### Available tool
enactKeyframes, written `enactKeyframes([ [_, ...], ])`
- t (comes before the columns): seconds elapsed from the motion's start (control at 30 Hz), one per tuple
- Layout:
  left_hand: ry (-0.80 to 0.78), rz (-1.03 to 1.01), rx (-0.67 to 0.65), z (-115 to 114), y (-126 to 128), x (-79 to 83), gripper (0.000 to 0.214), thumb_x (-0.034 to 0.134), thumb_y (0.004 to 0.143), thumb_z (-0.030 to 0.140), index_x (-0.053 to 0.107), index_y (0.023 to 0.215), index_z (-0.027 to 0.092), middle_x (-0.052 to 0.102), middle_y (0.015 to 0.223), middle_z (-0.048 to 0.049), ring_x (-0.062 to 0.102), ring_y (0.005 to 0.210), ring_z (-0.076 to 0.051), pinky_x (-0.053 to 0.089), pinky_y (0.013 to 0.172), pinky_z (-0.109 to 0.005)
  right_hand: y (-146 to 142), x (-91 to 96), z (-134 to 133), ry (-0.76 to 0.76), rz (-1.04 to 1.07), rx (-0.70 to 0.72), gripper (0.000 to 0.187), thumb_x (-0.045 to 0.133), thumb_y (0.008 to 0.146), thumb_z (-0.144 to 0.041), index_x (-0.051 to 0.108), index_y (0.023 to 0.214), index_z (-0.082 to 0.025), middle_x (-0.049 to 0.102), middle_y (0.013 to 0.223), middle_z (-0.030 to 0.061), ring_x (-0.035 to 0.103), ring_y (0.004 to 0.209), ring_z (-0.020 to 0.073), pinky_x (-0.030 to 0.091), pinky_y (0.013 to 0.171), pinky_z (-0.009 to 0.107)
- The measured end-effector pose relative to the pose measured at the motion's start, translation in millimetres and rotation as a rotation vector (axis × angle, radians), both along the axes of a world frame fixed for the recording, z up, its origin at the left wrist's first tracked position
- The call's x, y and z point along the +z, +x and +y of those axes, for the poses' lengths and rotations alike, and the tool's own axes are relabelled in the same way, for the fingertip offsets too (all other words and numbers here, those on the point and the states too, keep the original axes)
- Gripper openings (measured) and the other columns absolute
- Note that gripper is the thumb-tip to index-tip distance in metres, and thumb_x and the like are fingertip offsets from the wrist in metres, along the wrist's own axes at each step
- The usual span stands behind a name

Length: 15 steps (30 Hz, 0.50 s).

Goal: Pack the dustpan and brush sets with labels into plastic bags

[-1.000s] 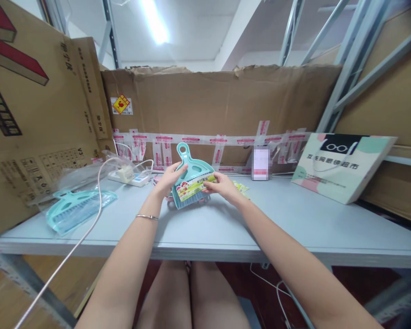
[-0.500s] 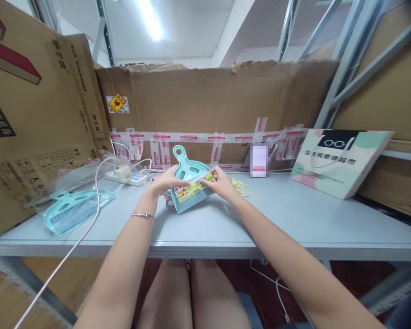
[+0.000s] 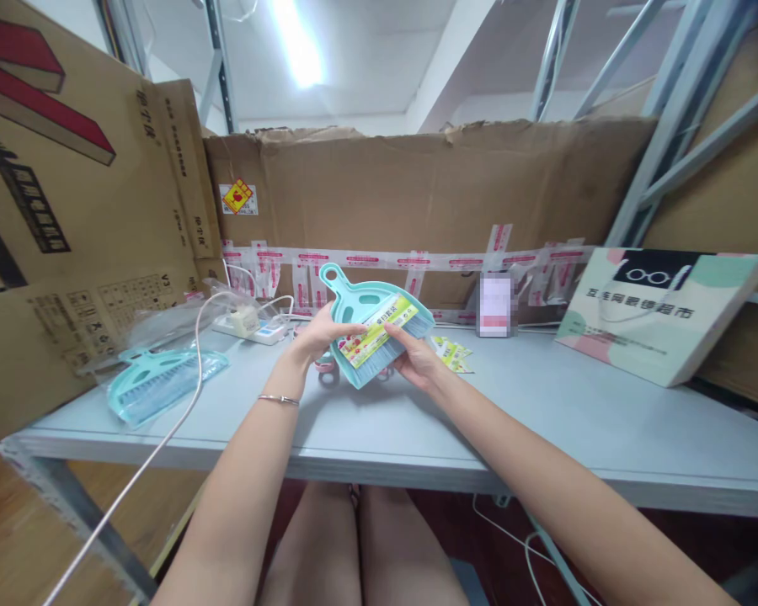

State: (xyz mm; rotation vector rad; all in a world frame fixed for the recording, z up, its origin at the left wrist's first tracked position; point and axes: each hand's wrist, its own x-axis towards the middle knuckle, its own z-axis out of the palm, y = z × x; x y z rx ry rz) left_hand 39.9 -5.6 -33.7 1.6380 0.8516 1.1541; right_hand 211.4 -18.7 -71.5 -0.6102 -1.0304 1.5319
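A light-blue dustpan (image 3: 367, 296) is held tilted above the table, its looped handle pointing up and left. Over its front lies a brush (image 3: 379, 358) with pale blue bristles, and a yellow-green printed label (image 3: 388, 324) covers the brush's upper part. My left hand (image 3: 317, 337) grips the dustpan's left side, thumb on the label's end. Closed on the lower right edge, my right hand (image 3: 419, 360) has its thumb on the label and its fingers underneath. Behind the dustpan, partly hidden, pink-and-grey loops (image 3: 324, 364) rest on the table. More printed labels (image 3: 453, 353) lie right of my right hand.
A second dustpan set (image 3: 164, 383) in clear plastic lies at left, crossed by a white cable (image 3: 186, 404). Behind it sits a power strip (image 3: 258, 330). A phone (image 3: 495, 307) leans at the back; a white box (image 3: 660, 311) stands right. Large cartons (image 3: 385, 185) border the table (image 3: 543, 429).
My right hand has moved from the label's upper right corner to the lower right edge. The dustpan has turned to face me more. The view has shifted slightly left.
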Motion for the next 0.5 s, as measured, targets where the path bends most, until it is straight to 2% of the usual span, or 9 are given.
enactKeyframes([
  [0.1,0.015,0.049,0.056,0,4,-0.5,0.058,0.080,0.056,0.028,0.055,0.106,0.015,0.065,0.105,-0.0094,0.062,0.092,-0.023,0.050,0.080,-0.034,-2,-4.7,3,0.023,0.034,-0.055,0.036,0.071,0.066,-0.024,0.058,0.099,-0.020,0.071,0.083,0.0017,0.066,0.064,0.0182,0.050,0.043,0.026],
  [0.17,0.080,0.087,0.148,4,0,2.7,0.063,0.079,0.058,0.031,0.052,0.112,0.016,0.063,0.109,-0.0112,0.061,0.096,-0.023,0.049,0.082,-0.034,0,-7.3,7,0.010,0.041,-0.081,0.033,0.071,0.067,-0.024,0.059,0.097,-0.020,0.071,0.080,0.0015,0.066,0.061,0.0184,0.051,0.042,0.026],
  [0.23,0.200,0.082,0.338,9,-15,9.5,0.063,0.073,0.064,0.038,0.050,0.118,0.015,0.061,0.111,-0.0125,0.059,0.099,-0.023,0.048,0.083,-0.033,2,-8.5,10,-0.012,0.054,-0.111,0.029,0.070,0.068,-0.023,0.060,0.095,-0.019,0.071,0.077,0.0017,0.066,0.061,0.0184,0.052,0.044,0.027],
  [0.33,0.407,0.162,0.792,16,-60,24.0,0.048,0.058,0.076,0.038,0.052,0.117,0.013,0.061,0.108,-0.0140,0.059,0.098,-0.023,0.046,0.085,-0.035,4,-6.8,11,-0.024,0.064,-0.130,0.027,0.069,0.068,-0.022,0.060,0.093,-0.019,0.071,0.076,0.0022,0.066,0.062,0.0195,0.053,0.045,0.028],
  [0.37,0.457,0.300,0.907,16,-78,29.0,0.043,0.055,0.077,0.032,0.053,0.116,0.014,0.062,0.107,-0.0137,0.058,0.099,-0.024,0.045,0.087,-0.038,4,-5.5,10,-0.024,0.065,-0.133,0.027,0.069,0.068,-0.021,0.060,0.094,-0.019,0.072,0.077,0.0024,0.067,0.064,0.0201,0.054,0.045,0.028],
  [0.43,0.460,0.713,1.054,16,-114,37.6,0.037,0.053,0.075,0.024,0.059,0.111,0.017,0.060,0.113,-0.0159,0.052,0.110,-0.032,0.038,0.094,-0.047,3,-2.8,8,-0.032,0.075,-0.146,0.029,0.070,0.067,-0.019,0.060,0.095,-0.019,0.072,0.081,0.0027,0.068,0.067,0.0204,0.056,0.048,0.029],
  [0.5,0.382,1.095,1.060,16,-143,43.2,0.043,0.060,0.068,0.024,0.060,0.111,0.020,0.054,0.125,-0.0188,0.041,0.121,-0.040,0.030,0.096,-0.058,2,-0.8,6,-0.047,0.083,-0.153,0.030,0.070,0.067,-0.017,0.060,0.095,-0.019,0.072,0.084,0.0026,0.068,0.070,0.0199,0.057,0.053,0.029],
])
